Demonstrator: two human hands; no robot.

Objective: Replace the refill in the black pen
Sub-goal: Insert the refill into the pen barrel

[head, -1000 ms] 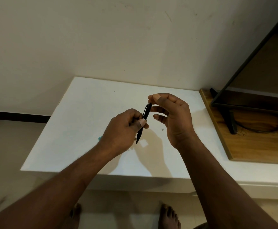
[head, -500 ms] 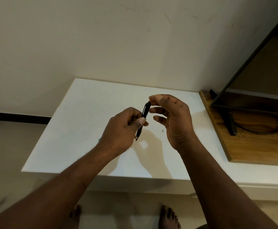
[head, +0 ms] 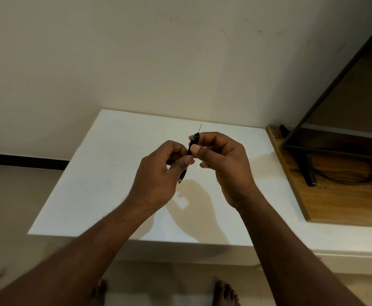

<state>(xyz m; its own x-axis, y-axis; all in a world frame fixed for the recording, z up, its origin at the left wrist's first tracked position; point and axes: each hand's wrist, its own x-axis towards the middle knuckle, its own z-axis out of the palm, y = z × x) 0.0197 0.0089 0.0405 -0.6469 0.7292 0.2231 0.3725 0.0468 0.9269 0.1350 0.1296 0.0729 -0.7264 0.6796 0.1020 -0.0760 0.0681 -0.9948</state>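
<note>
The black pen (head: pixel 191 147) is held nearly upright above the white table (head: pixel 105 177), its tip pointing down and towards me. My left hand (head: pixel 158 180) pinches the pen's lower half between thumb and fingers. My right hand (head: pixel 222 164) grips the upper end, thumb pressed against the barrel. A thin dark rod (head: pixel 200 127), apparently the refill, sticks out above the pen's top end. The pen's middle is hidden behind my fingers.
A wooden board (head: pixel 326 195) lies at the right on the table, carrying a black screen stand (head: pixel 306 171) and a dark cable (head: pixel 346 181). The wall stands close behind. My bare feet show on the floor below the table's front edge.
My hands have closed in on each other around the pen. My right thumb now presses on the barrel, and a thin rod now shows above the pen's top end.
</note>
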